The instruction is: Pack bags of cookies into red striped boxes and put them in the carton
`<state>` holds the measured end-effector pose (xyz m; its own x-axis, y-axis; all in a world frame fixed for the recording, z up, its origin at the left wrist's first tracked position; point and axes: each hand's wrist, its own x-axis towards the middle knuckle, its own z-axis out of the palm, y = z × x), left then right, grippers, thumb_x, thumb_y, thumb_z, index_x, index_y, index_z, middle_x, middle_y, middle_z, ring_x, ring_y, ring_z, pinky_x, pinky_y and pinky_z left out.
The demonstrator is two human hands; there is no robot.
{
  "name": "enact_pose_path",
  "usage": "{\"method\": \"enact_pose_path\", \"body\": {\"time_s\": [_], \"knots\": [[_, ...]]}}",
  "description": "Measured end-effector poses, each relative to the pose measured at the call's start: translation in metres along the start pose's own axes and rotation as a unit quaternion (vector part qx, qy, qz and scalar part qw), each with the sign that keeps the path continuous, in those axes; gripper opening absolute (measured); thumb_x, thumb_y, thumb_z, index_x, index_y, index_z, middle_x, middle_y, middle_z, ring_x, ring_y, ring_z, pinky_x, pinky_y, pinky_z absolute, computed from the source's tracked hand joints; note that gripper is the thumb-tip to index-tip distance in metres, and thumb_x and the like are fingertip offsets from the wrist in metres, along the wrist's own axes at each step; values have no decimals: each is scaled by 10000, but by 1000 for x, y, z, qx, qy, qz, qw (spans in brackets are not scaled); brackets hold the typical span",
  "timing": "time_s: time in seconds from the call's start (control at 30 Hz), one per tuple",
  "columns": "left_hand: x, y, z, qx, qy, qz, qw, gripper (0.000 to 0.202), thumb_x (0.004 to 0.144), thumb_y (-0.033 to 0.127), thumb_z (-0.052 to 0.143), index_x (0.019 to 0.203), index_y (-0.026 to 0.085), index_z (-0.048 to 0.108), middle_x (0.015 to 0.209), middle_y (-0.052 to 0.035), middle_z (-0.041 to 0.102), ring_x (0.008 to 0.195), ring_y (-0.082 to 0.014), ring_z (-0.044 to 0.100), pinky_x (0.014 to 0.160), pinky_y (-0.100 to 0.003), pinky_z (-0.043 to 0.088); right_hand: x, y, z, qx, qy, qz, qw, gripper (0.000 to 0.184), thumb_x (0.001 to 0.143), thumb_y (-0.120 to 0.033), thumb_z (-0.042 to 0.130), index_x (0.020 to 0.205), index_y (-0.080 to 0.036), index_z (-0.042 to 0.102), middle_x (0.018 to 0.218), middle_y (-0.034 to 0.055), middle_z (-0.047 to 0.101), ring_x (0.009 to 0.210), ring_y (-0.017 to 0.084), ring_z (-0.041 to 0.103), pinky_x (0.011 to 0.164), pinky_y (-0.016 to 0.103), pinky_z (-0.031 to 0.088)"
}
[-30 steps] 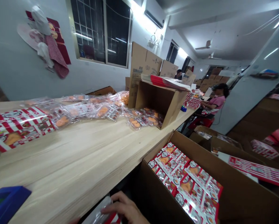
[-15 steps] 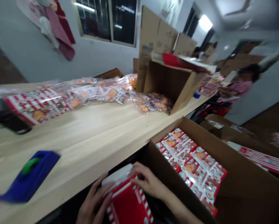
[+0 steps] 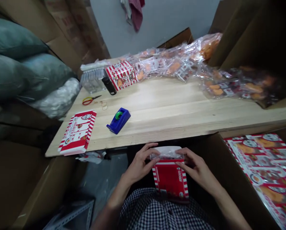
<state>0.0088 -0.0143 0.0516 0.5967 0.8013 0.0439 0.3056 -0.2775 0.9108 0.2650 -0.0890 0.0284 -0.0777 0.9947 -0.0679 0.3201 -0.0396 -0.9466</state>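
Observation:
Over my lap, both hands hold a red and white striped box [image 3: 170, 179] with a clear plastic tray [image 3: 167, 152] at its top end. My left hand [image 3: 140, 163] pinches the tray's left corner. My right hand [image 3: 196, 168] grips the box's right top edge. The box stands upright just below the front edge of the wooden table [image 3: 171, 111].
On the table lie a blue tape dispenser [image 3: 118, 120], flat striped cartons [image 3: 77, 131], red scissors [image 3: 90, 100], a stack of clear trays [image 3: 92, 77] and heaps of bagged snacks [image 3: 176, 62]. A cardboard box of striped packs [image 3: 262, 163] stands at right. Sacks [image 3: 25, 70] pile up at left.
My view swung left and down from the far room to my lap. The box has come up between both hands, with the clear tray now at its top.

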Motion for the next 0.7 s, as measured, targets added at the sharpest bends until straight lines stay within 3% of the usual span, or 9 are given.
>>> {"method": "enact_pose_path", "body": {"time_s": [0.13,0.23,0.33,0.4,0.47,0.53,0.63,0.7], "knots": [[-4,3,9,-70,12,-8,997,178,950,276,569,990,185,717,1332,-122,581,1244,-237,547,972,-332,458,-3,-7,1,33,21,7,999,108,878,-311,682,925,-215,669,870,15,643,759,170,584,668,254,469],[-4,9,18,-98,51,-26,994,209,966,235,528,897,174,715,1273,-118,618,1266,-240,531,1026,-359,423,-5,-13,10,104,83,39,990,255,913,-347,632,709,-202,585,742,-13,570,680,140,512,632,239,422],[-5,13,27,-101,94,-46,989,107,908,191,604,837,177,683,1265,-102,624,1255,-246,530,1032,-360,411,-6,-19,27,160,146,85,973,321,885,-383,667,648,-201,548,681,-21,544,634,134,493,605,237,418],[-5,11,33,-146,132,-82,977,71,854,171,661,921,192,650,1380,-88,555,1137,-220,591,961,-344,453,-5,-21,38,185,187,93,960,270,822,-374,737,680,-202,586,783,10,630,723,160,574,662,252,471],[-6,7,40,-234,169,-136,948,315,789,160,725,1069,224,596,1498,-81,443,1005,-177,624,866,-313,490,-4,-22,45,214,239,71,944,218,763,-336,794,777,-212,615,1005,51,679,925,204,632,773,286,517],[-7,3,46,-337,175,-189,905,499,756,169,760,1200,249,548,1496,-85,445,982,-165,625,848,-299,493,-2,-22,47,242,274,60,929,315,727,-297,825,968,-241,630,1201,69,648,1068,221,625,845,311,531],[-12,3,50,-474,107,-227,844,465,816,261,726,1255,202,583,1284,-105,620,1039,-203,626,939,-335,460,-2,-20,44,289,242,126,918,557,726,-308,830,1227,-271,588,1248,78,657,1010,213,668,803,304,557],[-16,6,51,-531,84,-225,813,365,868,350,674,1178,159,650,1156,-108,676,1051,-223,628,986,-353,432,-4,-20,40,322,189,188,909,495,750,-347,812,1198,-241,628,1099,73,730,862,206,704,724,292,569]]}}
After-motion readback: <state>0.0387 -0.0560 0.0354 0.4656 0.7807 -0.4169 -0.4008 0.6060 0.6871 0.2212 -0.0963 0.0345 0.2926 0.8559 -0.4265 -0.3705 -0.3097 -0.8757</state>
